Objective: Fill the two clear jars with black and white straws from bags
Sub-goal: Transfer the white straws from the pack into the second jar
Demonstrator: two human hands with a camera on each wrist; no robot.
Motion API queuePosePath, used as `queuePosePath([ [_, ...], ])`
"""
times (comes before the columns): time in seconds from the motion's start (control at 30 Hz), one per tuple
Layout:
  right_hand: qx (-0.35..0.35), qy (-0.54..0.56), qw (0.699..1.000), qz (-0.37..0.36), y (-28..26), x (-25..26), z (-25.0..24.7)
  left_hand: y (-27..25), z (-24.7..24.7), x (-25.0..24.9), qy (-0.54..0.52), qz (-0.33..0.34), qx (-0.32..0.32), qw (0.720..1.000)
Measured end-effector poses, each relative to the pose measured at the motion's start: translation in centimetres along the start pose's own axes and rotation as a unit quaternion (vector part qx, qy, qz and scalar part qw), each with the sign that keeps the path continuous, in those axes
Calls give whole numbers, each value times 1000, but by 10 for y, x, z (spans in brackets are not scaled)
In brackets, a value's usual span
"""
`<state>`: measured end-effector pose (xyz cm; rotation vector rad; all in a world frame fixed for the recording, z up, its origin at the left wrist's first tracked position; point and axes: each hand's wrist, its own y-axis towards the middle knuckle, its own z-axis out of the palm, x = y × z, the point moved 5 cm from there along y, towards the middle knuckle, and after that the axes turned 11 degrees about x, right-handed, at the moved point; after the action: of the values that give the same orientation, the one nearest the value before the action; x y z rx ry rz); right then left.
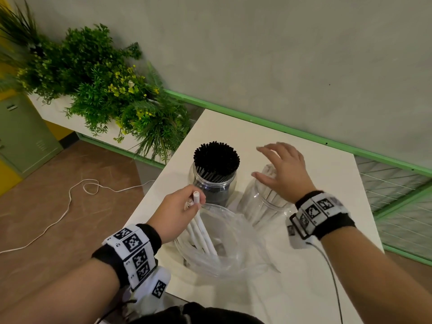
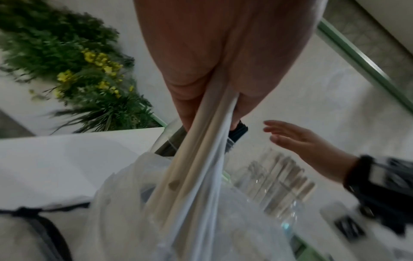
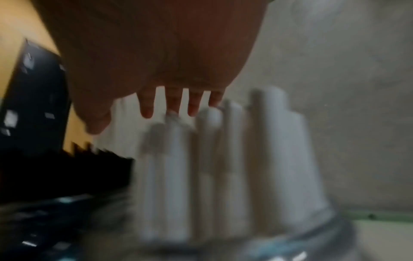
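Observation:
Two clear jars stand on the white table (image 1: pixel 304 277). The left jar (image 1: pixel 214 183) is packed with black straws (image 1: pixel 216 159). The right jar (image 1: pixel 268 202) holds several white straws (image 3: pixel 223 159). My right hand (image 1: pixel 281 169) hovers just above them, fingers spread and straight, holding nothing. My left hand (image 1: pixel 180 211) pinches the tops of a few white straws (image 1: pixel 202 232) that still stand inside a clear plastic bag (image 1: pixel 224 244) in front of the jars. In the left wrist view those straws (image 2: pixel 196 159) run down from my fingers into the bag (image 2: pixel 223 220).
A planter with green plants and yellow flowers (image 1: pixel 105 87) stands left of the table. A white cord (image 1: pixel 70 202) lies on the brown floor. A green rail (image 1: pixel 280 125) runs along the grey wall behind the table.

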<state>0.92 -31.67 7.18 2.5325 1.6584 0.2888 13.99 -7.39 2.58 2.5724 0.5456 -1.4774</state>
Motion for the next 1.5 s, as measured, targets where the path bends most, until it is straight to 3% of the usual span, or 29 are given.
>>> queuePosePath([
  [0.07,-86,135,987,-31,-19,36,-3,1,-3,1,-53,-15,-4,998],
  [0.1,-74,212,974,-41,-29,55,5,2,-5,1,-76,-21,-6,997],
  [0.2,127,359,924,-38,-56,111,57,2,-6,-1,-152,-40,2,988],
  [0.23,180,375,909,-29,-62,122,75,2,-5,0,-181,-51,4,982],
  [0.3,204,369,906,-23,-65,135,102,2,-3,2,-248,-77,6,966],
  [0.47,181,287,940,31,-48,147,134,-2,4,0,-379,-135,35,915],
  [0.57,142,377,912,73,-40,146,135,-4,5,5,-419,-126,64,897],
  [0.67,118,466,873,85,-39,152,125,-10,1,4,-394,-117,82,908],
  [0.77,105,469,874,75,-40,155,121,-14,-3,6,-385,-111,75,913],
  [0.87,97,498,858,80,-42,158,119,-15,-4,7,-393,-95,65,912],
  [1.0,63,527,841,106,-44,154,113,-13,-5,2,-353,-72,47,931],
  [1.13,22,552,826,117,-47,149,107,-13,-3,-1,-327,-49,64,941],
  [1.3,-23,550,827,116,-48,141,94,-13,-2,0,-281,-29,70,957],
  [1.5,-48,566,812,133,-49,141,84,-6,7,28,-215,-81,72,971],
])
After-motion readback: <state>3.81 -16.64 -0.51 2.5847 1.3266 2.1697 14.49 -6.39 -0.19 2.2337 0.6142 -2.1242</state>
